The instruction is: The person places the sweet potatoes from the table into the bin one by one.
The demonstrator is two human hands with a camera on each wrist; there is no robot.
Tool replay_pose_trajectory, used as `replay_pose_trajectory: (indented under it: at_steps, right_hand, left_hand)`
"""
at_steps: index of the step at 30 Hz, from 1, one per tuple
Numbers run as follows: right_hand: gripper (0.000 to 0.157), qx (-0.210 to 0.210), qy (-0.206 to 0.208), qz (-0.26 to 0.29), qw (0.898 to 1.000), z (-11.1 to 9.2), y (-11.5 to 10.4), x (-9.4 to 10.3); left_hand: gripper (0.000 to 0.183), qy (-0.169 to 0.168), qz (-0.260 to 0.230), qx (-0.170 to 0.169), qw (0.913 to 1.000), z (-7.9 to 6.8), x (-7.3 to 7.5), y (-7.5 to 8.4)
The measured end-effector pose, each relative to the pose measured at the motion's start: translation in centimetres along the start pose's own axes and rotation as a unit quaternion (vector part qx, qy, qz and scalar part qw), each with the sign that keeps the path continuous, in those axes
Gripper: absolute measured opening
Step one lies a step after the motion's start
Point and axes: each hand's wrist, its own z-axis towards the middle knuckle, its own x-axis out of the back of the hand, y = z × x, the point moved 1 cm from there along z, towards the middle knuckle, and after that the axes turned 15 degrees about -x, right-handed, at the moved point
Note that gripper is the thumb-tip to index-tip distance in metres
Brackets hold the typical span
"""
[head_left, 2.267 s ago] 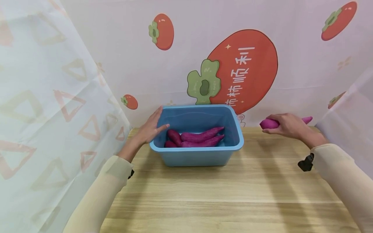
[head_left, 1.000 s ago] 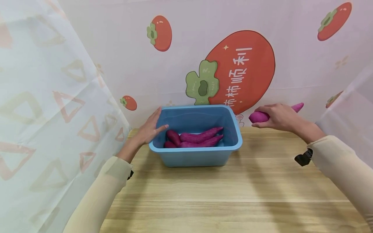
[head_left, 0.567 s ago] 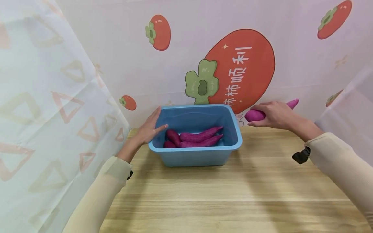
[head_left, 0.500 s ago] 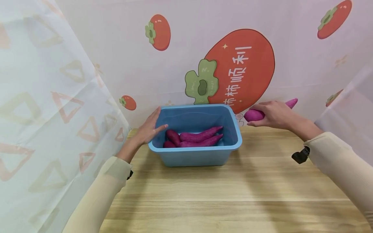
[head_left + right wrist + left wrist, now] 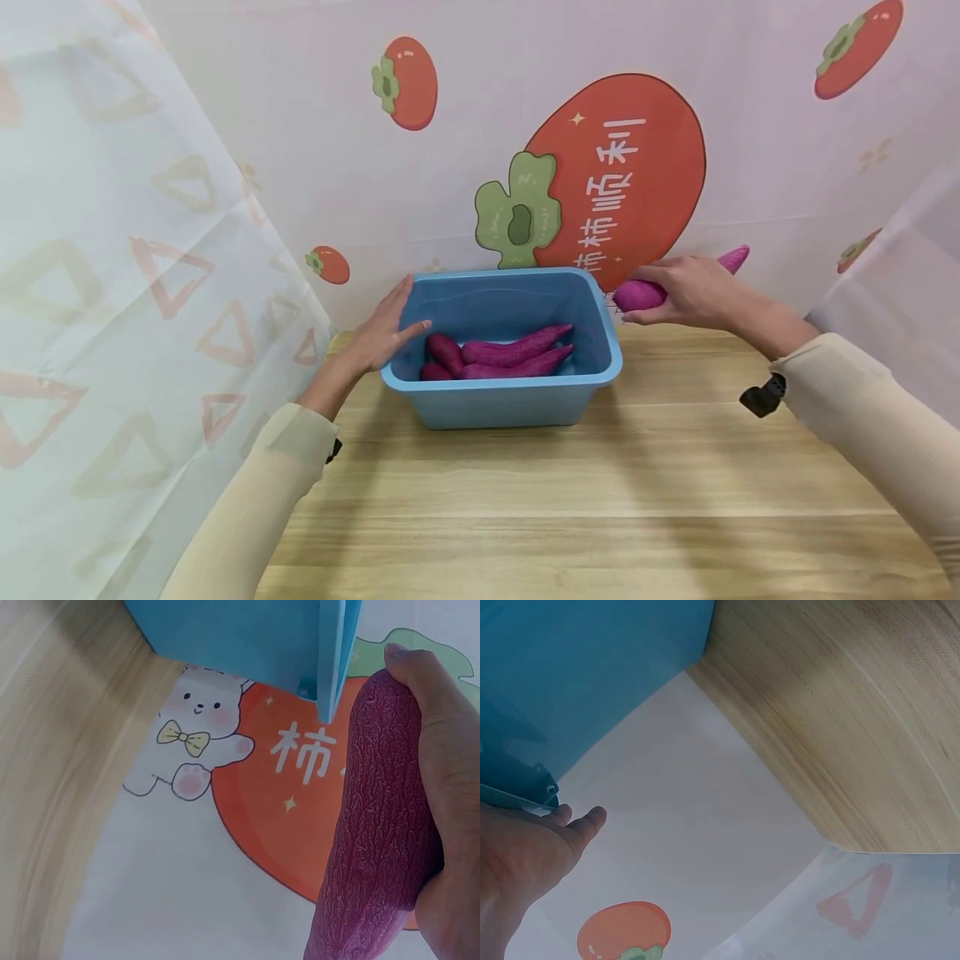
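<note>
A purple sweet potato (image 5: 639,295) is held from above by my right hand (image 5: 696,292), just right of the blue plastic tub (image 5: 502,406) and above the table. Its rounded end points toward the tub, and the thin tip shows behind the hand. In the right wrist view the thumb lies along the wrinkled sweet potato (image 5: 375,810), close to the tub's wall (image 5: 247,649). My left hand (image 5: 379,335) rests on the tub's left rim with straight fingers, its thumb reaching over the inside. Several purple sweet potatoes (image 5: 517,353) lie in the tub.
The tub stands on a wood-grain table (image 5: 480,500), near its back edge. A white cloth (image 5: 300,125) printed with persimmons hangs behind it, and similar cloth walls rise at the left and right.
My right hand has carried the sweet potato left and upward, nearer to the tub's right rim. The left hand and the tub stay in place.
</note>
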Motion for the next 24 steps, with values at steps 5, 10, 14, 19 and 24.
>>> replay_pose_trajectory:
  at_steps: [5, 10, 14, 19, 24]
  right_hand:
    - [0.067, 0.004, 0.004, -0.004, 1.0, 0.4, -0.5, 0.1]
    - [0.069, 0.009, 0.009, 0.002, 1.0, 0.9, -1.1, 0.2]
    - [0.073, 0.017, 0.013, 0.005, 1.0, 1.3, -1.5, 0.2]
    - [0.074, 0.029, 0.01, 0.008, 0.999, 1.7, -2.1, 0.4]
    - [0.069, 0.036, 0.011, 0.003, 0.999, 2.2, -2.7, 0.6]
  left_hand:
    - [0.093, 0.001, -0.001, 0.0, 1.0, 0.0, 0.0, 0.0]
    - [0.093, 0.001, -0.004, 0.0, 1.0, 0.0, 0.0, 0.0]
    - [0.094, 0.001, -0.004, -0.001, 1.0, 0.0, 0.0, 0.0]
    - [0.093, 0.001, -0.005, -0.002, 1.0, 0.0, 0.0, 0.1]
    - [0.093, 0.001, -0.003, -0.003, 1.0, 0.1, 0.0, 0.0]
